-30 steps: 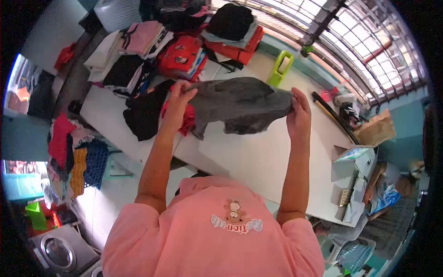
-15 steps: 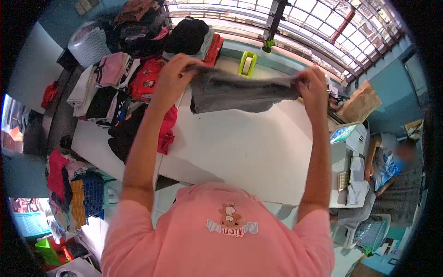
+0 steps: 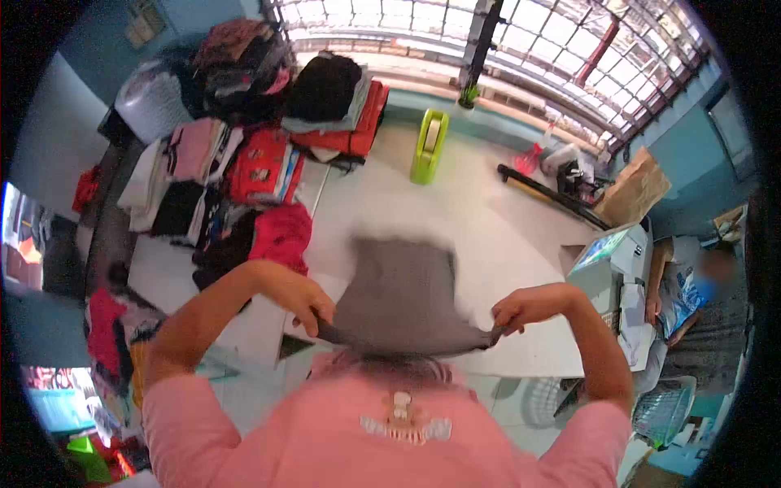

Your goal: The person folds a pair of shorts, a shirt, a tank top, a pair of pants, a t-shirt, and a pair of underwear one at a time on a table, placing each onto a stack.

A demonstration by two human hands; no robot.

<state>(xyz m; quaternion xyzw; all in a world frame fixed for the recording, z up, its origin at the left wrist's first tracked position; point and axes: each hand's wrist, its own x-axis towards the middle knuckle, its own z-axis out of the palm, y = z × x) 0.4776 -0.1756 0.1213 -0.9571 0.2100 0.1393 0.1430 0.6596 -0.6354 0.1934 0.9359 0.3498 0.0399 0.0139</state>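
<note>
A dark grey garment (image 3: 399,285) is stretched between my two hands over the near edge of the white table (image 3: 358,191). Its cut is too blurred to name. My left hand (image 3: 297,301) has its fingers closed on the left corner. On the opposite side, my right hand (image 3: 525,309) pinches the right corner. The garment's near edge runs almost straight between them, close to my pink shirt, while the rest spreads away over the tabletop. Left of it lies a crumpled pinkish-red cloth (image 3: 281,232).
Stacks of folded clothes (image 3: 260,167) cover the table's left side. A green tape dispenser (image 3: 427,150) stands at the back, with a long black object (image 3: 553,195) and a paper bag (image 3: 639,187) to the right. Beyond a laptop (image 3: 598,248), another person (image 3: 683,289) sits.
Both hands have come down and toward my body, bringing the grey garment from above the far table to the near edge. The tape dispenser now shows fully.
</note>
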